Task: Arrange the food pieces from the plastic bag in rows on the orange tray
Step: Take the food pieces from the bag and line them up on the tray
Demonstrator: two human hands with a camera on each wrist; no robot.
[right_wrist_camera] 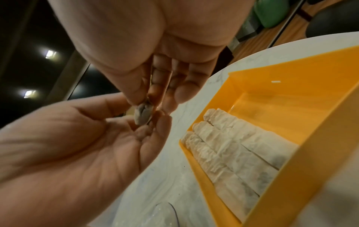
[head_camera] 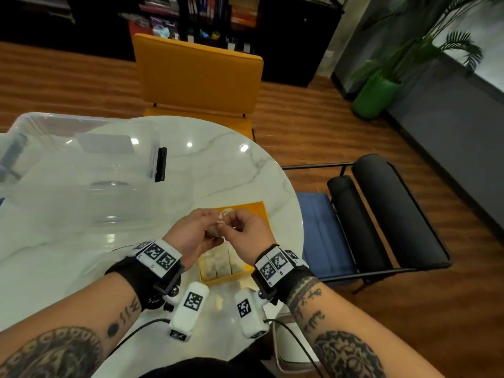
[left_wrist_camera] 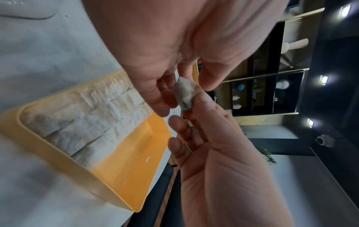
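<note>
1. One small pale-grey wrinkled food piece (left_wrist_camera: 185, 93) is up in the air between my two hands, above the near part of the orange plastic tray (head_camera: 246, 270). It touches nothing but fingers.
2. My right hand (right_wrist_camera: 155, 64) pinches it from above, thumb against a fingertip. My left hand (right_wrist_camera: 73, 147) is cupped palm-up right under it, fingertips touching the piece. Hands are together, both on the same piece.
3. Tray sits on the white marble-pattern round table (head_camera: 68, 263) just past my wrists. Its near end holds three tight rows of pale folded pieces (right_wrist_camera: 233, 153), packed side by side, touching. The far end is bare orange floor.
4. Plastic bag: can't pick it out for sure. A clear glossy film edge shows low in the right-wrist view, could be it, can't tell.
5. Step in hand, my read: mid-transfer, squaring up a single piece before setting it down. Roughly half the tray looks filled.
6. Next move calls for: let the left hand drop away, carry the piece with the right hand to the open end of a row, lower it butted against the last piece in the same orientation, release gently so neighbours don't shift.
7. Clear plastic storage bin (head_camera: 81, 165) sits at far left on the table, well apart.
</note>
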